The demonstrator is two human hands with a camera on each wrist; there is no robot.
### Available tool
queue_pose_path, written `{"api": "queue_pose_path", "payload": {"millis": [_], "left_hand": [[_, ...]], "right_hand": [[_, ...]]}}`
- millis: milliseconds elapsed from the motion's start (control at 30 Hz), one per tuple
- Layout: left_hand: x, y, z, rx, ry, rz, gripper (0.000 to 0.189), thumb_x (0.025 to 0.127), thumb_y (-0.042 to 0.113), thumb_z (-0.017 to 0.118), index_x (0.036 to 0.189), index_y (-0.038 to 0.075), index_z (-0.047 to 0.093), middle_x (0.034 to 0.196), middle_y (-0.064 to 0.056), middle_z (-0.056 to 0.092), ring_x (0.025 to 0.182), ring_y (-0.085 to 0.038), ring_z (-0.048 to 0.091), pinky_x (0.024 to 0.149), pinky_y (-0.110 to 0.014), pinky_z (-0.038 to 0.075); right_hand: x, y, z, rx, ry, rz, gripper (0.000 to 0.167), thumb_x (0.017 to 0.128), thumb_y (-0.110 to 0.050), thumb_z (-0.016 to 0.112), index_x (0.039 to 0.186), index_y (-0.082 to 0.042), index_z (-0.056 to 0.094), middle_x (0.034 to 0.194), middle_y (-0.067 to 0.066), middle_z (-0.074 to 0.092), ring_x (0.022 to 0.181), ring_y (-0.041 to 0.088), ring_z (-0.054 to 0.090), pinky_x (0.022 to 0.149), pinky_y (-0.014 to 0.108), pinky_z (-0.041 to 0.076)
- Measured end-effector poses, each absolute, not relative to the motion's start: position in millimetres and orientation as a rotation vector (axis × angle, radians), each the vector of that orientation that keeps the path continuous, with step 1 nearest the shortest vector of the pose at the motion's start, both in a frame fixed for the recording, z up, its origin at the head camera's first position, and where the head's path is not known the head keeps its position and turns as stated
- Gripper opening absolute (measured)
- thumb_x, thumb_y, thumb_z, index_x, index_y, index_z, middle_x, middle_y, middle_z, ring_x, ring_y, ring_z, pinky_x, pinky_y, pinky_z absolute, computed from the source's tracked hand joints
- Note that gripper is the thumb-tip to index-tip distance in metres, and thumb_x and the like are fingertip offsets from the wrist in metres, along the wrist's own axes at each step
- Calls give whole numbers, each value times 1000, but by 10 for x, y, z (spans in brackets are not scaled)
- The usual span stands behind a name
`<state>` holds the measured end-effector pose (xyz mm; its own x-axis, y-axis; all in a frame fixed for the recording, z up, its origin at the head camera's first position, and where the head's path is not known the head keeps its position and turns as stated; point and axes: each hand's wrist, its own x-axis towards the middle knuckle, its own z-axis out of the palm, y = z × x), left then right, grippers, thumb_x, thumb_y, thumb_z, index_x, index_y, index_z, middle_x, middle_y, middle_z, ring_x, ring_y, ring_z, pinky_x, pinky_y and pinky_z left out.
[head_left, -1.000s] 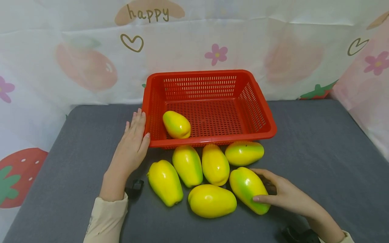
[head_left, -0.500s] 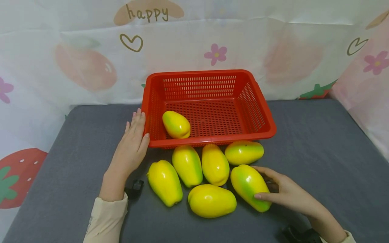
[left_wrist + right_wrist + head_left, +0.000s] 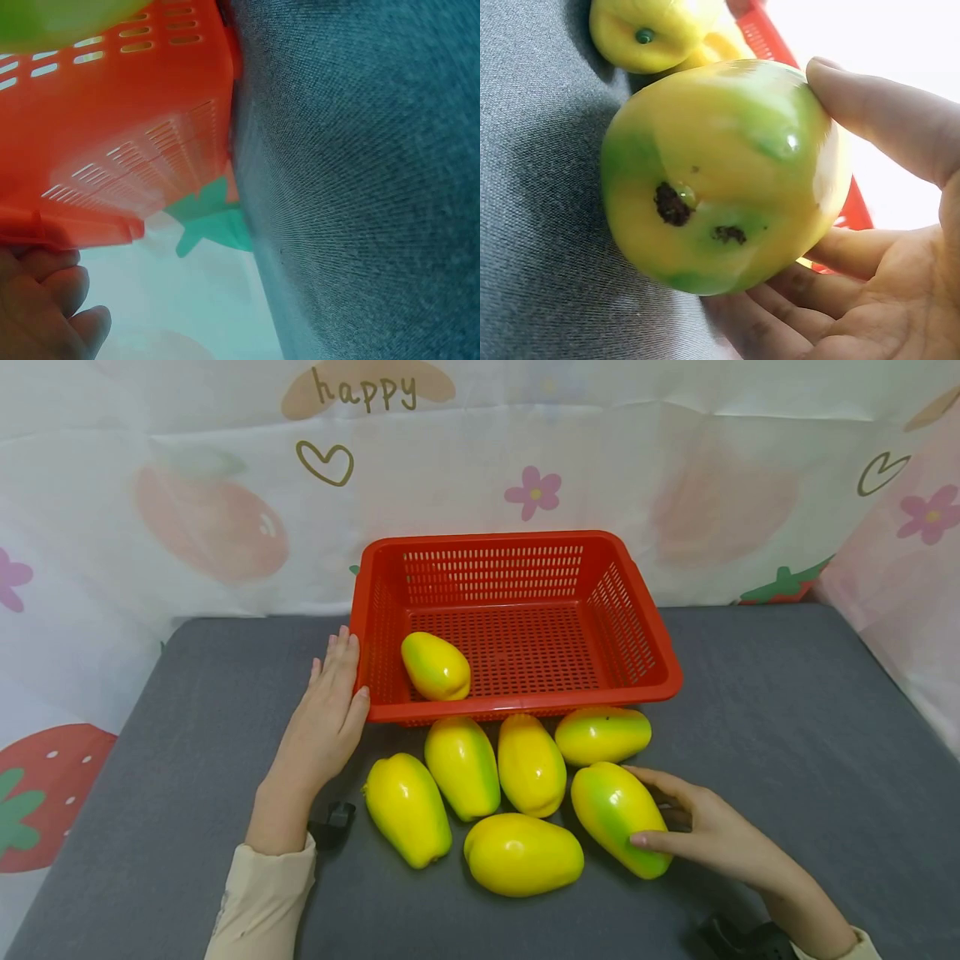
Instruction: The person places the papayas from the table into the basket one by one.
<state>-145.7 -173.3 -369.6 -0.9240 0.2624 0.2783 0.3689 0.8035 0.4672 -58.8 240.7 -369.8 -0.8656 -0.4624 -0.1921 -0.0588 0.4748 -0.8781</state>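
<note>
In the head view my right hand [image 3: 712, 827] grips a glossy yellow-green papaya [image 3: 621, 818], thumb on the near side and fingers around the far side. The right wrist view shows this papaya [image 3: 720, 180] end-on, with dark spots, close over the grey cloth. My left hand [image 3: 321, 718] lies with straight fingers along the left side of a red plastic basket [image 3: 517, 703]. In the left wrist view its fingertips [image 3: 66, 289] are right under the basket's rim. One papaya [image 3: 437, 667] sits inside the basket, at its left front.
Several more papayas lie in front of the basket: one at the left [image 3: 407, 810], one nearest me [image 3: 523, 855], and others along the front wall, including a sideways papaya [image 3: 603, 737]. Grey cloth [image 3: 810, 718] covers the table. A printed curtain [image 3: 465, 460] hangs behind.
The papaya in my right hand has shifted slightly away from me and to the right, moving with the hand. My left hand and the basket stay in place.
</note>
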Motion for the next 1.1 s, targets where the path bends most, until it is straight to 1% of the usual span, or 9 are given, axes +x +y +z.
{"api": "queue_pose_path", "payload": {"millis": [200, 467, 600, 700, 900, 1100], "left_hand": [[-1463, -1733, -3697, -493, -2789, -782, 62, 98, 18, 38, 150, -1, 11, 156, -16, 9, 144, -28, 5, 114, -47, 6], [-1468, -1735, -3701, -494, -2782, -777, 61, 98, 18, 38, 150, -1, 11, 156, -16, 10, 144, -28, 5, 115, -46, 5], [-1468, -1735, -3700, -497, -2779, -777, 61, 98, 18, 38, 149, -2, 12, 156, -17, 10, 144, -28, 5, 114, -46, 6], [-1467, -1733, -3698, -497, -2779, -775, 61, 98, 18, 38, 149, -2, 12, 156, -17, 10, 144, -28, 5, 114, -47, 6], [-1467, -1732, -3699, -489, -2787, -773, 62, 98, 18, 38, 150, -1, 11, 156, -15, 9, 144, -28, 5, 114, -47, 6], [-1462, -1731, -3698, -486, -2787, -781, 62, 97, 18, 39, 150, -1, 12, 156, -15, 10, 144, -28, 6, 114, -47, 6]], "right_hand": [[-580, 2407, -3683, -459, 2353, -1368, 66, 86, -17, 69, 142, 0, 37, 139, 22, 43, 113, 33, 54, 85, 32, 50], [-575, 2406, -3665, -446, 2388, -1368, 66, 86, -16, 69, 143, -2, 38, 138, 20, 45, 110, 32, 53, 84, 38, 50], [-573, 2411, -3663, -445, 2421, -1357, 66, 85, -17, 70, 142, -5, 39, 136, 16, 47, 108, 22, 54, 83, 35, 51], [-570, 2408, -3658, -436, 2434, -1361, 65, 85, -17, 70, 142, -6, 40, 136, 14, 48, 107, 20, 55, 83, 32, 50], [-555, 2403, -3641, -425, 2442, -1381, 66, 85, -16, 70, 143, -6, 39, 137, 16, 47, 111, 31, 53, 83, 36, 50], [-551, 2417, -3639, -423, 2456, -1387, 66, 85, -14, 69, 143, -4, 38, 138, 17, 46, 112, 31, 53, 84, 29, 50]]}}
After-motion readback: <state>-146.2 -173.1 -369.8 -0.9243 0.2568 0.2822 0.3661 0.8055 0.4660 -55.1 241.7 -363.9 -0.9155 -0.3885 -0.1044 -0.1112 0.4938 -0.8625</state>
